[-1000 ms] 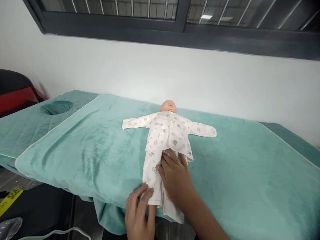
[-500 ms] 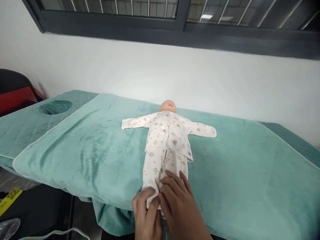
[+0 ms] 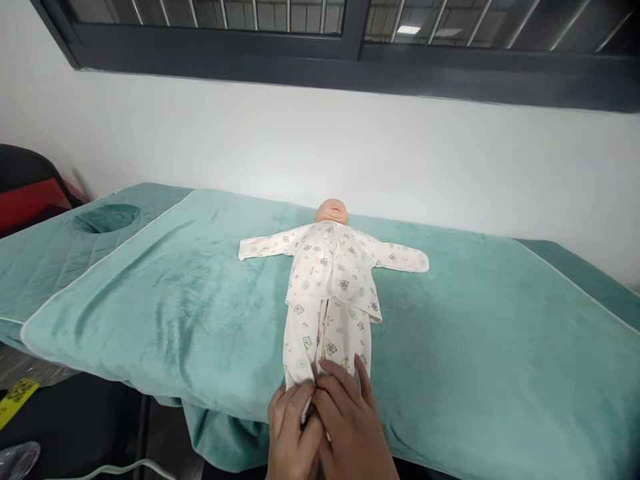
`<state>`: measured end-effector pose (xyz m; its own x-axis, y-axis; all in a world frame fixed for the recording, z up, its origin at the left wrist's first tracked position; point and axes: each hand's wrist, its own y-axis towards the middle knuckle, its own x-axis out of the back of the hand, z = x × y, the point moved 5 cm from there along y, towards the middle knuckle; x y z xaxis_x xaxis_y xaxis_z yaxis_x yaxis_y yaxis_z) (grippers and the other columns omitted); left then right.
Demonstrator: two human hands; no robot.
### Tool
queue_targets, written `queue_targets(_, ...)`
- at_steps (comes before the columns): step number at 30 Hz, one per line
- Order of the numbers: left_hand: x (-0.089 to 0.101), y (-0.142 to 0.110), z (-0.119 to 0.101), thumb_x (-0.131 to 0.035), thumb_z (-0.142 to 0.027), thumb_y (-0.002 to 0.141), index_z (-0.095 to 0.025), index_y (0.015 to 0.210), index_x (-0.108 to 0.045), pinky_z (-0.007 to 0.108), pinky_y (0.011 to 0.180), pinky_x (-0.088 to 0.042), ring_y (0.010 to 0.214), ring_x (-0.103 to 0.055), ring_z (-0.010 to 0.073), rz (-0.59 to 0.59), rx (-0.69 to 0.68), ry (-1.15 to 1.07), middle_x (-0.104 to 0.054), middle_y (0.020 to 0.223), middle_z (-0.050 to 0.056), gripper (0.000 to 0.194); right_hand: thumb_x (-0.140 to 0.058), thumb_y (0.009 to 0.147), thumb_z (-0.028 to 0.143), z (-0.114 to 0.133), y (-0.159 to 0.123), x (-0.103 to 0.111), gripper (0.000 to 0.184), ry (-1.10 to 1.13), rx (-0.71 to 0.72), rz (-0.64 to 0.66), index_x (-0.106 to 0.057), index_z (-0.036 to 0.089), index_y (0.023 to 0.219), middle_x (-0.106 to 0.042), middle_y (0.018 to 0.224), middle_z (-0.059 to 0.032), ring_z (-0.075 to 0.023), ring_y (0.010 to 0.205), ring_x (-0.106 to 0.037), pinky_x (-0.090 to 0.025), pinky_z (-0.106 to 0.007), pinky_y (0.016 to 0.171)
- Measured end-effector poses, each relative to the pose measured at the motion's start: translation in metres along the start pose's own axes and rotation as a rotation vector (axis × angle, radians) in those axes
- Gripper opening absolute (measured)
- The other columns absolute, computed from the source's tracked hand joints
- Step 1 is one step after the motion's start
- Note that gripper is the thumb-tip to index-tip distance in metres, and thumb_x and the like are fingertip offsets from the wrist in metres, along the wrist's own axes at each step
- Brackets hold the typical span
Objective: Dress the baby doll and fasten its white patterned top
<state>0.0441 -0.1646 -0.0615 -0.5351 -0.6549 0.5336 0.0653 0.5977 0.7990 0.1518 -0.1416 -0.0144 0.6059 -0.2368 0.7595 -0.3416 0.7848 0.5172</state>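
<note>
A baby doll (image 3: pixel 332 211) lies on its back, head toward the wall, its sleeved arms spread wide. It wears a white printed baby top (image 3: pixel 334 267) and matching white baby trousers (image 3: pixel 303 343). At the lower end of the trousers, my left hand (image 3: pixel 293 427) pinches the cuff of the leg on the left. My right hand (image 3: pixel 347 413) is beside it, thumb and fingertips closed on the same cuff, with its outer fingers resting over the other leg. The doll's feet are hidden by the cloth and my hands.
A green plush cover (image 3: pixel 465 347) lies over a padded bed with a face hole (image 3: pixel 106 219) at the left. A white wall (image 3: pixel 280 140) and a dark window frame (image 3: pixel 240 57) stand behind. At lower left are a yellow tag (image 3: pixel 17 400) and a pale cable (image 3: pixel 115 468).
Both hands have drawn closer together at the trouser cuff, the right hand shifting down toward me. The view has shifted slightly; the doll's upper body stays put.
</note>
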Motion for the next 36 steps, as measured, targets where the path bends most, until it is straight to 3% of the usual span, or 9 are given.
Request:
queue_targets(4, 0.003, 0.001, -0.006, -0.053, -0.014, 0.089, -0.026, 0.096, -0.069, 0.031, 0.088, -0.049, 0.092, -0.063, 0.017, -0.009, -0.086, -0.019, -0.071, 0.1, 0.003, 0.021, -0.051, 0.088, 0.018, -0.001, -0.004, 0.001, 0.016, -0.05, 0.069, 0.05, -0.062, 0.024, 0.097, -0.071, 0.107, -0.0001, -0.0186, 0.12, -0.056, -0.005, -0.039, 0.124)
queue_targets(9, 0.005, -0.009, 0.005, -0.058, -0.011, 0.086, -0.019, 0.114, -0.062, 0.037, 0.091, -0.052, 0.114, -0.059, 0.0237, -0.004, 0.163, -0.04, -0.061, 0.123, 0.013, 0.029, -0.051, 0.087, 0.014, -0.01, -0.018, 0.005, 0.032, -0.109, 0.133, -0.028, -0.06, 0.021, 0.116, -0.07, 0.118, -0.0015, -0.0182, 0.122, -0.057, -0.021, -0.038, 0.121)
queue_targets(12, 0.006, -0.014, 0.011, -0.057, -0.012, 0.087, -0.017, 0.124, -0.058, 0.04, 0.096, -0.052, 0.124, -0.055, 0.0261, 0.015, 0.216, -0.062, -0.057, 0.131, 0.016, 0.037, -0.045, 0.087, 0.011, -0.015, -0.026, 0.002, 0.036, -0.094, 0.181, -0.034, -0.059, 0.019, 0.119, -0.069, 0.121, -0.0033, -0.0203, 0.125, -0.055, -0.026, -0.043, 0.119)
queue_targets(19, 0.0, -0.016, 0.014, -0.051, -0.009, 0.088, -0.014, 0.13, -0.053, 0.045, 0.098, -0.053, 0.137, -0.046, 0.0297, 0.106, 0.072, -0.099, -0.06, 0.135, 0.018, 0.042, -0.047, 0.088, 0.016, -0.017, -0.028, -0.002, 0.037, -0.1, 0.142, -0.058, -0.059, 0.019, 0.124, -0.07, 0.119, -0.0038, -0.0202, 0.123, -0.058, -0.031, -0.043, 0.117)
queue_targets(24, -0.002, -0.01, 0.008, -0.05, -0.007, 0.087, -0.013, 0.125, -0.056, 0.047, 0.099, -0.053, 0.134, -0.05, 0.0296, 0.071, 0.059, -0.138, -0.063, 0.13, 0.018, 0.039, -0.051, 0.088, 0.019, -0.017, -0.028, -0.006, 0.04, -0.098, 0.122, -0.063, -0.058, 0.02, 0.127, -0.072, 0.116, -0.0051, -0.0209, 0.121, -0.06, -0.038, -0.043, 0.115)
queue_targets(27, 0.008, -0.008, 0.004, -0.052, -0.003, 0.084, -0.018, 0.109, -0.06, 0.043, 0.093, -0.056, 0.126, -0.057, 0.0273, -0.024, 0.158, -0.218, -0.068, 0.123, 0.013, 0.031, -0.053, 0.085, 0.015, -0.017, -0.033, 0.0, 0.039, -0.095, 0.161, -0.079, -0.059, 0.019, 0.123, -0.072, 0.116, -0.006, -0.0214, 0.12, -0.061, -0.039, -0.043, 0.114)
queue_targets(30, 0.025, -0.009, 0.009, -0.047, -0.003, 0.086, -0.022, 0.085, -0.056, 0.038, 0.084, -0.058, 0.111, -0.066, 0.0226, -0.143, 0.302, -0.302, -0.071, 0.112, 0.007, 0.02, -0.055, 0.085, 0.013, -0.018, -0.036, 0.021, 0.031, 0.027, 0.258, -0.084, -0.059, 0.02, 0.115, -0.075, 0.107, -0.0043, -0.0199, 0.111, -0.066, -0.04, -0.042, 0.113)
queue_targets(32, 0.035, -0.003, 0.021, -0.05, -0.008, 0.088, -0.022, 0.08, -0.055, 0.035, 0.082, -0.058, 0.104, -0.068, 0.0212, -0.192, 0.436, -0.315, -0.071, 0.109, 0.006, 0.017, -0.054, 0.089, 0.015, -0.032, -0.026, 0.042, 0.026, 0.129, 0.164, -0.107, -0.06, 0.023, 0.113, -0.075, 0.105, -0.0033, -0.0196, 0.106, -0.069, -0.046, -0.041, 0.108)
queue_targets(36, 0.025, 0.046, 0.06, -0.055, -0.028, 0.092, -0.021, 0.092, -0.063, 0.038, 0.094, -0.053, 0.115, -0.062, 0.024, -0.145, 0.699, -0.392, -0.068, 0.119, 0.007, 0.01, -0.052, 0.093, 0.035, -0.105, 0.027, 0.075, 0.026, 0.252, -0.456, -0.293, -0.063, 0.024, 0.114, -0.07, 0.117, -0.0092, -0.0249, 0.107, -0.066, -0.054, -0.039, 0.09)
